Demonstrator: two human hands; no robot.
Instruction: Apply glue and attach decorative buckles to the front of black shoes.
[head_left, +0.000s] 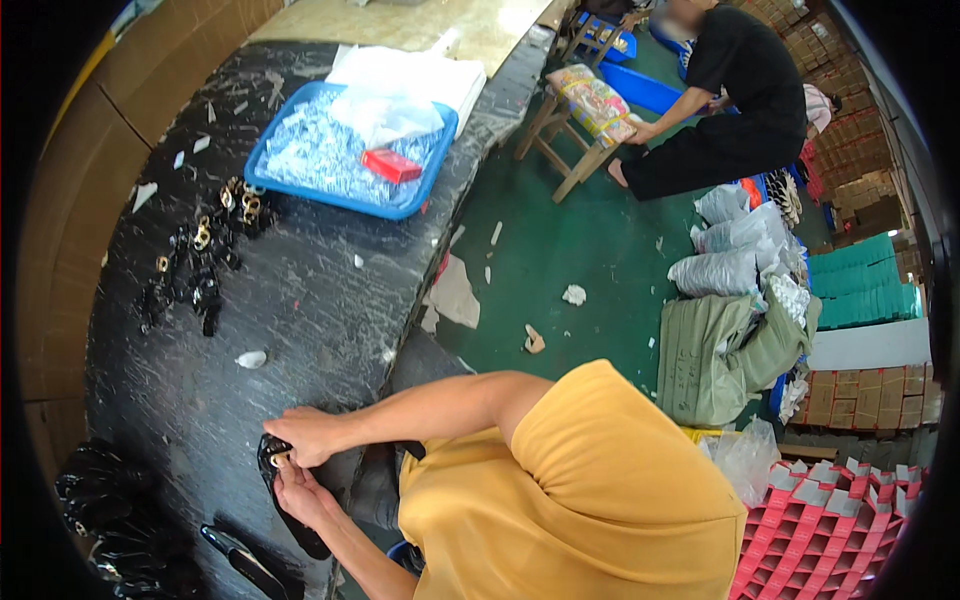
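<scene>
Both hands' (pixel 305 465) grip around black strap (pixel 285 500)

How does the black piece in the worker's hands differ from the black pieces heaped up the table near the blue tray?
The held black piece is gripped by both hands, the left hand and right hand, at the table's near edge. The heaped black pieces lie loose and untouched beside the blue tray. Both are dark with brass-coloured fittings.

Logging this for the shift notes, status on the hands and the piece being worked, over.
Left hand and right hand both gripping black strap at brass fitting. Loose black fittings lie well clear.
</scene>
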